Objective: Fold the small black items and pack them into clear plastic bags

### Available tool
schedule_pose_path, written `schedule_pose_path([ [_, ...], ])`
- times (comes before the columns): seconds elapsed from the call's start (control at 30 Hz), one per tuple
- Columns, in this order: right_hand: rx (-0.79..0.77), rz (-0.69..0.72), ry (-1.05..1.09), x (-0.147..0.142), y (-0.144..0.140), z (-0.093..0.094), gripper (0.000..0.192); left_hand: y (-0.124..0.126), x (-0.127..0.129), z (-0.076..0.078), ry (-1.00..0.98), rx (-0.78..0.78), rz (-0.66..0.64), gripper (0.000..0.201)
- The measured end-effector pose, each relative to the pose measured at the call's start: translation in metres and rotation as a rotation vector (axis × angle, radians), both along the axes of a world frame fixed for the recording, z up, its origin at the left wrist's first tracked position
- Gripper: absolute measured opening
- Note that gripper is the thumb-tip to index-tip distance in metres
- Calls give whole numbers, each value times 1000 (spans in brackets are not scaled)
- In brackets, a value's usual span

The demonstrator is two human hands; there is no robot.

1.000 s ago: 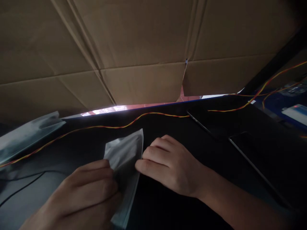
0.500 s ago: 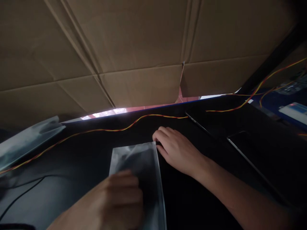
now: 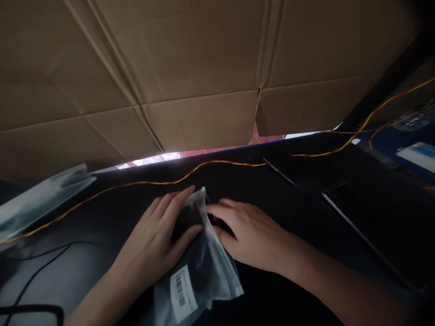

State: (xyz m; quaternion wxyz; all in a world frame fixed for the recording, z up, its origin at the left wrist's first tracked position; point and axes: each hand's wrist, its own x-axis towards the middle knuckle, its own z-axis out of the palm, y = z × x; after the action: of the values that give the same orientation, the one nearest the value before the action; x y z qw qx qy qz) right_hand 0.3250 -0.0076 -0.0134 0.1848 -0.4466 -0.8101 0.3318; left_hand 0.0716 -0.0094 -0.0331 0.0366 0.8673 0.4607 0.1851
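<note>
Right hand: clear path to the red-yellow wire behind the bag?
Probably yes. The right hand is at the plastic bag; only bare dark table lies between it and the red-yellow wire just beyond.

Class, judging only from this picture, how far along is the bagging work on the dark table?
Done: a dark item sits inside the clear plastic bag, which bears a barcode label. In hand: left hand and right hand pinch the bag's top edge. Left: the bag's mouth does not yet look closed.
</note>
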Motion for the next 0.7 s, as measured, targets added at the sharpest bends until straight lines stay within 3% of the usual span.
schedule_pose_path([
  [0.2,13,40,-42,-5,-6,0,46,-1,7,-4,-37,-14,48,67],
  [0.3,28,0,28,-14,-8,-9,36,-3,9,-3,-39,-86,-8,64],
  [0.43,-38,-62,258,-14,-3,-12,25,-1,3,-7,22,-176,-93,82],
  [0.57,-18,-175,471,-1,8,-4,33,10,-16,-22,116,-181,45,86],
  [0.7,108,-249,495,6,18,-2,30,19,-39,-25,250,-215,131,81],
])
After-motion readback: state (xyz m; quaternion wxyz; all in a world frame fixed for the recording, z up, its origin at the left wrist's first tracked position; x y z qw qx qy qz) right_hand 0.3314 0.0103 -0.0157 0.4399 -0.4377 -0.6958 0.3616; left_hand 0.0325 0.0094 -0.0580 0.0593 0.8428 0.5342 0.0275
